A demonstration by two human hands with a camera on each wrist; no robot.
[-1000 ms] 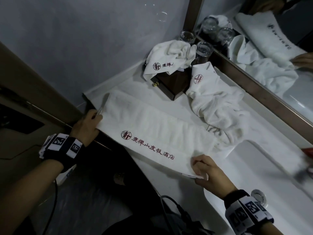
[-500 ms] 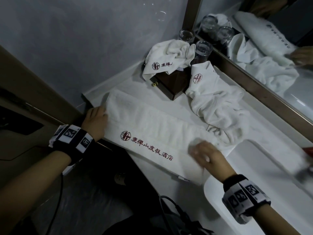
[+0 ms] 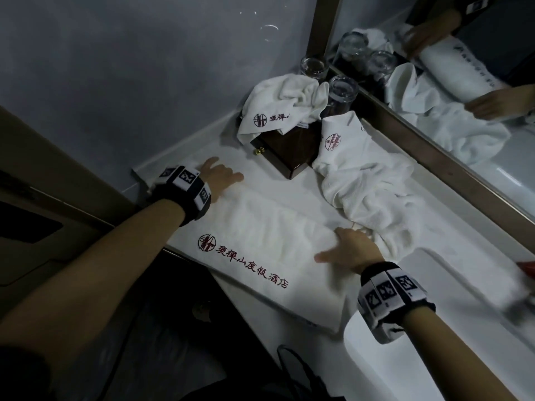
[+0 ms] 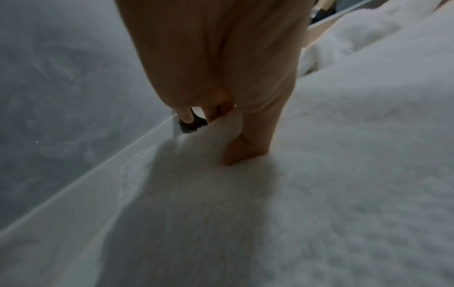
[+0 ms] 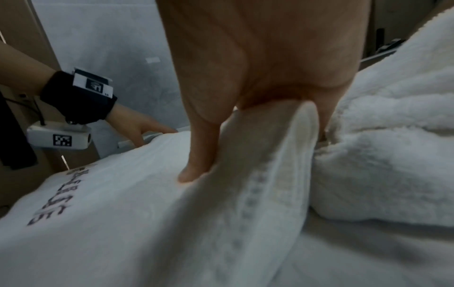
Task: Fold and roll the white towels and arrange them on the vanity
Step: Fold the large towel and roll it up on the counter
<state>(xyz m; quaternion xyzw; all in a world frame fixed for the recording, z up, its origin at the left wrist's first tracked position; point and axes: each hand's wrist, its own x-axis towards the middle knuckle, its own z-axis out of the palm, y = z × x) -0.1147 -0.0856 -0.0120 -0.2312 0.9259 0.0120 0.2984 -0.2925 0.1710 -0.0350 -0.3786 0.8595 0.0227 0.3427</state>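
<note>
Both hands [image 3: 223, 175] slid across towel [image 3: 269, 241]; red logo, Chinese lettering.

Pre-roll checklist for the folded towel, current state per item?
1. Folded towel lies flat along the vanity front edge, logo side up: ok.
2. Left hand rests on the towel's far left end, fingers straight: ok.
3. Right hand has hold of the right end; in the right wrist view the edge is lifted between thumb and fingers: ok.
4. Surface smooth: not ok, ripples run across the middle.
5. Path clear: not ok, a crumpled towel touches the right end.
6. Layers aligned underneath: cannot tell.
</note>
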